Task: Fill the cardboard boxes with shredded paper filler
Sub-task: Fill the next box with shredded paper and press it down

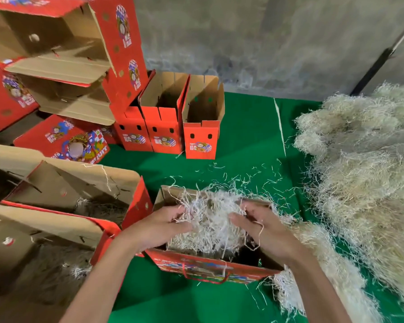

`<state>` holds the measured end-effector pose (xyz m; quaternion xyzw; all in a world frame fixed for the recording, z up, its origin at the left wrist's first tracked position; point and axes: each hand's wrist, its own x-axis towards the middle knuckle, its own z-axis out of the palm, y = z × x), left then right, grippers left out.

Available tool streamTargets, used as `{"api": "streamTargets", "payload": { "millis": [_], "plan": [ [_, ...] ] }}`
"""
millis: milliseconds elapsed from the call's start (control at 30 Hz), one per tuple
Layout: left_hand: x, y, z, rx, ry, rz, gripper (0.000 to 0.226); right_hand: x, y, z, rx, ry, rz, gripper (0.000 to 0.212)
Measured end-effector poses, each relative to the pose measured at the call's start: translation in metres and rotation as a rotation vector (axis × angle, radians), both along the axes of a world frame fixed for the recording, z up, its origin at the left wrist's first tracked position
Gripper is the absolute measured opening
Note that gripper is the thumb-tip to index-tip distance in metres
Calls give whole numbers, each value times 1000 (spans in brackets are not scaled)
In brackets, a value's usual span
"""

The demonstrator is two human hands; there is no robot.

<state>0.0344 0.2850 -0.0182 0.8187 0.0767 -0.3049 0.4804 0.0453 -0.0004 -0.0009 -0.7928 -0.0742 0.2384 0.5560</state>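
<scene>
Both hands work low in the frame's centre: the left hand (159,226) and right hand (265,230) each curl their fingers into a wad of shredded paper filler (210,220), pressing it into an open red cardboard box (210,268) on the green desk (247,136). At right lies the filler heap (364,164). Three empty boxes (170,117) stand upper centre; filled boxes (63,201) sit at left.

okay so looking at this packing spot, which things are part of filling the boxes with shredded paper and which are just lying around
In use: left hand and right hand pushing shredded paper into the open box; paper pile; three empty upright boxes.

Lying about: dark pole against the wall; loose strip on the green mat.
</scene>
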Motion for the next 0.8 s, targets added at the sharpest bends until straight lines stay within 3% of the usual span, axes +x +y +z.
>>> {"api": "streamTargets", "payload": {
  "millis": [67, 100, 167, 367, 500, 667, 733, 800],
  "plan": [
    [1, -1, -2, 61, 30, -91, 113, -2, 1, -6, -160, 76, 22, 33],
    [1, -3, -1, 85, 34, -114, 115, -2, 3, -7, -207, 92, 3, 21],
    [3, -6, 2, 126, -1, -106, 112, -1, 6, -12, -248, 53, -47, 13],
    [9, -5, 7, 315, -14, -195, 68, 2, 6, -14, -266, 4, -96, 40],
    [20, -22, 20, 342, -13, -300, 54, 7, 11, -8, -262, 25, -58, 32],
    [49, -44, 20, 539, 57, -538, 62, 21, 24, -1, -538, 68, 222, 20],
    [59, -53, 13, 588, 112, -654, 42, 31, 34, -6, -720, 11, 376, 12],
    [62, -59, -3, 607, 119, -760, 31, 41, 48, -16, -804, -15, 481, 16]
  ]
}}
